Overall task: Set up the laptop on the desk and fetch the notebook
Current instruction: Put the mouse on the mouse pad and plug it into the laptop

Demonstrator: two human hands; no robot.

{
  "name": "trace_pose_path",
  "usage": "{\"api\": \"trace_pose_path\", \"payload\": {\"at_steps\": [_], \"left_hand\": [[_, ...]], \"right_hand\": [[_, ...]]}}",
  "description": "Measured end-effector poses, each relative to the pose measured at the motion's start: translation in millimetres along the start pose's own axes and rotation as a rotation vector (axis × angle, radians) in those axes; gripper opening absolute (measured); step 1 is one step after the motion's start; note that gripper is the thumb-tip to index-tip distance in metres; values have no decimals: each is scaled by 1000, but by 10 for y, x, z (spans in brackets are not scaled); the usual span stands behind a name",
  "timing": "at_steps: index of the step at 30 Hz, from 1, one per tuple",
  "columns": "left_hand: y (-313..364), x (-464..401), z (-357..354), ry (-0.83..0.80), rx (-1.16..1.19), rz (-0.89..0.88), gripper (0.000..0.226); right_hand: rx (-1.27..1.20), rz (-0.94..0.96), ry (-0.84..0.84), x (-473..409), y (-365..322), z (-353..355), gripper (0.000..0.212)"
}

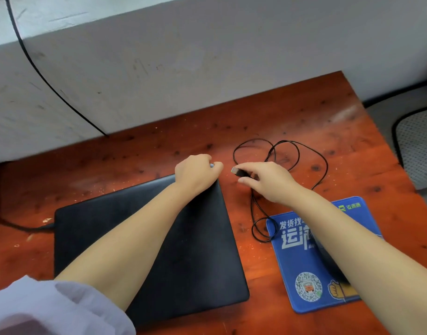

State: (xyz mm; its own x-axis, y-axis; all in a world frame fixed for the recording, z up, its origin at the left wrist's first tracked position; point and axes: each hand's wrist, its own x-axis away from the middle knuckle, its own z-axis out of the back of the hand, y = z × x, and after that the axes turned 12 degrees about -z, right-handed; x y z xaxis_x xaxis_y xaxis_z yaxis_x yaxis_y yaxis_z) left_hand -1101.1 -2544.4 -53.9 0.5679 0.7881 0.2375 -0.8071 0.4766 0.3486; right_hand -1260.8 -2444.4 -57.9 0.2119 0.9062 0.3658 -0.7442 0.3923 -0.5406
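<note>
A closed black laptop (198, 250) lies flat on the red-brown wooden desk (135, 155). My left hand (195, 172) grips the laptop's far right corner, fingers curled over its edge. My right hand (268, 182) pinches a USB plug (236, 170) a short way right of that corner, the metal end pointing at the laptop. The plug's thin black cable (299, 151) loops across the desk behind my hand and runs down toward a dark mouse (328, 259), mostly hidden under my right forearm. No notebook is in view.
A blue mouse pad (297, 262) with white print lies right of the laptop. A black power cord (26, 228) enters the laptop's left side. A white wall (159, 56) with a black cable (38, 71) backs the desk. A mesh chair seat (418, 146) stands at right.
</note>
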Motion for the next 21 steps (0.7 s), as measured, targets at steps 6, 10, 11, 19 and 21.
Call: {"api": "trace_pose_path", "payload": {"at_steps": [6, 10, 11, 19, 21], "left_hand": [[13, 248, 343, 267, 87, -69, 28], [18, 363, 521, 346, 147, -107, 30], [16, 388, 557, 353, 159, -118, 30], [21, 514, 790, 388, 263, -142, 33], [26, 530, 816, 391, 270, -153, 35]], "right_hand": [[-307, 70, -188, 103, -298, 378, 4], [-257, 128, -316, 136, -503, 488, 16], [-265, 144, -327, 144, -544, 509, 15], [-304, 188, -376, 181, -750, 623, 21], [-312, 187, -363, 193, -775, 638, 21]]}}
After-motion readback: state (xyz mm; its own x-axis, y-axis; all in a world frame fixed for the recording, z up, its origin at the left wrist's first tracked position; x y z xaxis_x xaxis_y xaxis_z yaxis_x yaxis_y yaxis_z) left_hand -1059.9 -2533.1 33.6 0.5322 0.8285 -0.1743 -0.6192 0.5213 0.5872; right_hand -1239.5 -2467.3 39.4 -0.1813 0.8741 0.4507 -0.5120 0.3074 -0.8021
